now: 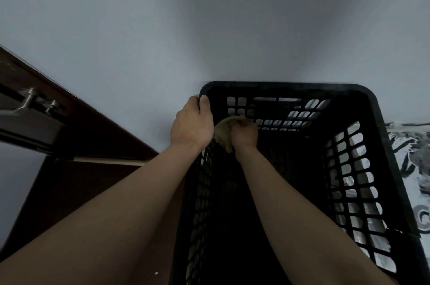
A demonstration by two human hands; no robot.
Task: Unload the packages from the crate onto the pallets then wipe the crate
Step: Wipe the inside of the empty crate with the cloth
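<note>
The black crate (pixel 290 86) stood right below me, its far end against the pale wall (pixel 209 28), and its latticed sides ran back toward my body. My left hand (pixel 192 121) gripped the crate's far-left corner, thumb and fingers curled over the rim. My right hand (pixel 244 134) was down inside the crate, just beside that same corner, clenched around a crumpled tan cloth (pixel 222 133). The cloth lay against the inside of the crate's left wall, bunched between my two hands. The crate's floor was too dark for me to make out. To the left of the crate stood a dark wooden door (pixel 69 110) with a metal handle (pixel 28 98). On the crate's right side lay a black-and-white patterned surface (pixel 411 163), which also showed through the holes of the right wall.
</note>
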